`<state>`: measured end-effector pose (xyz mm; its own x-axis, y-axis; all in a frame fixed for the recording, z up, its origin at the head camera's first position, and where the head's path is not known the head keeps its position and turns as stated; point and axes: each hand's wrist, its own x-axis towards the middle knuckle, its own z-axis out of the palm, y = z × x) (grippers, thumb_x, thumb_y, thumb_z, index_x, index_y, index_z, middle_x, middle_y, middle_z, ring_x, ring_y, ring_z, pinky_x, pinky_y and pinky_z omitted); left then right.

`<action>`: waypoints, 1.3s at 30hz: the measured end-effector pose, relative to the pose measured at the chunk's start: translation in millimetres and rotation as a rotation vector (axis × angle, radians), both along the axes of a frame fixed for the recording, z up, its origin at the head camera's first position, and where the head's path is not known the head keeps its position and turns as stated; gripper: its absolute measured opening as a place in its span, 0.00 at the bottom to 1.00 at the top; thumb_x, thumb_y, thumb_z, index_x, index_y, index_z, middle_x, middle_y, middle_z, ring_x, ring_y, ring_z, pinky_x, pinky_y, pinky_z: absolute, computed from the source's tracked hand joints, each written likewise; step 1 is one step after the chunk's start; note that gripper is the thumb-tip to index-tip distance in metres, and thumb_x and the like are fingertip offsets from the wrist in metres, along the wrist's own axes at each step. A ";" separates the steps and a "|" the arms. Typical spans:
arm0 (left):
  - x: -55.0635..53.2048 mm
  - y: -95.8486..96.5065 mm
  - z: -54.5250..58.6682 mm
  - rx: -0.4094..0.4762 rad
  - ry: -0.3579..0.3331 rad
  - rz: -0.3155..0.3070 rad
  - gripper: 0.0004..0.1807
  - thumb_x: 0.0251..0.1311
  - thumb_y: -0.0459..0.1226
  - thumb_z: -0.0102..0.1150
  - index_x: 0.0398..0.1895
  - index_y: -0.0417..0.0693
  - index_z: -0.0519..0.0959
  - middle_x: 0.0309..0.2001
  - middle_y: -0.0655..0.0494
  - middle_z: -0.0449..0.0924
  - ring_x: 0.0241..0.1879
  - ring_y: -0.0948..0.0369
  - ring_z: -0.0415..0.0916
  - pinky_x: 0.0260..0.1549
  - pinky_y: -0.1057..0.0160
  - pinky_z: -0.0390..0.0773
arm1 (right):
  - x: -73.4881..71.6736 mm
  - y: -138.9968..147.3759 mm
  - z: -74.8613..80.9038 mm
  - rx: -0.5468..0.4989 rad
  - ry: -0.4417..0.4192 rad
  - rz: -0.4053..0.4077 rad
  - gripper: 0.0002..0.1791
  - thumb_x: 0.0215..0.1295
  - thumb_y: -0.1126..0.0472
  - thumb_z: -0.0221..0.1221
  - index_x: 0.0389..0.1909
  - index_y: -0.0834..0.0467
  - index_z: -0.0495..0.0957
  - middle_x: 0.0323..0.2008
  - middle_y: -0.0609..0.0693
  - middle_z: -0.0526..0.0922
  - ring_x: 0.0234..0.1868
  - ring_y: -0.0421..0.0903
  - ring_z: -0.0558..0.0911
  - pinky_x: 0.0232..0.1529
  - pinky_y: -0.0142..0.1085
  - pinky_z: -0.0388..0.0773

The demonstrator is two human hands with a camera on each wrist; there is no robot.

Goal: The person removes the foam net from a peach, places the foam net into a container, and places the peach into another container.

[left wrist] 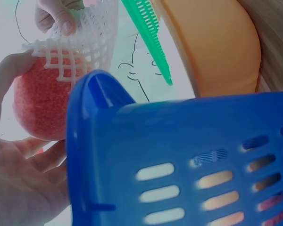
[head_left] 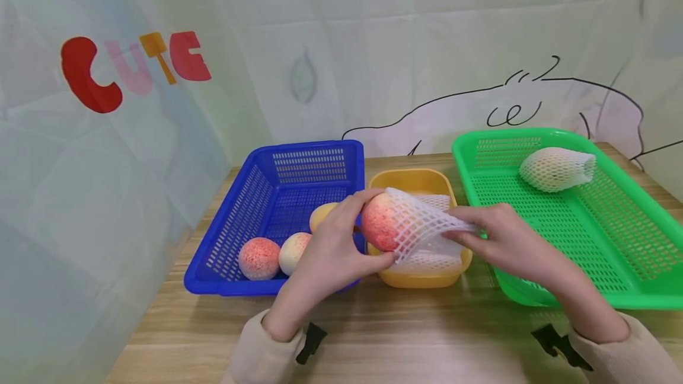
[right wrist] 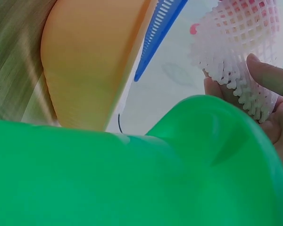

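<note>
My left hand [head_left: 333, 239] holds a red-and-cream peach [head_left: 379, 224] above the yellow basket, its thumb and fingers curled round the fruit and the edge of a white foam net sleeve [head_left: 421, 218]. The sleeve covers the peach's right side; the left side is bare. With thumb and fingers, my right hand [head_left: 498, 233] pinches the sleeve's narrow right end. In the left wrist view the net's open edge lies over the red peach [left wrist: 40, 101] near my thumb. The right wrist view shows the sleeve's gathered end [right wrist: 247, 89] between my fingers.
A blue basket [head_left: 213, 253] on the left holds several peaches [head_left: 259, 258]. Beneath my hands, a yellow basket [head_left: 413, 176] contains more white foam nets [head_left: 427, 262]. The green basket [head_left: 533, 236] on the right has a net-wrapped fruit [head_left: 555, 169] at its back.
</note>
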<state>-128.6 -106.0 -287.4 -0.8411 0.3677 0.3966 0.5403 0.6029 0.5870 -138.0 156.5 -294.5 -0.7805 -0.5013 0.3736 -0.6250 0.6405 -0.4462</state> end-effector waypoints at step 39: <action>-11.2 -53.6 23.7 -0.148 -0.002 0.284 0.47 0.42 0.46 0.75 0.67 0.47 0.63 0.62 0.47 0.71 0.58 0.49 0.73 0.55 0.46 0.76 | -17.9 -30.8 7.0 0.043 0.082 -0.280 0.12 0.49 0.72 0.59 0.31 0.57 0.68 0.29 0.50 0.72 0.32 0.47 0.68 0.31 0.37 0.65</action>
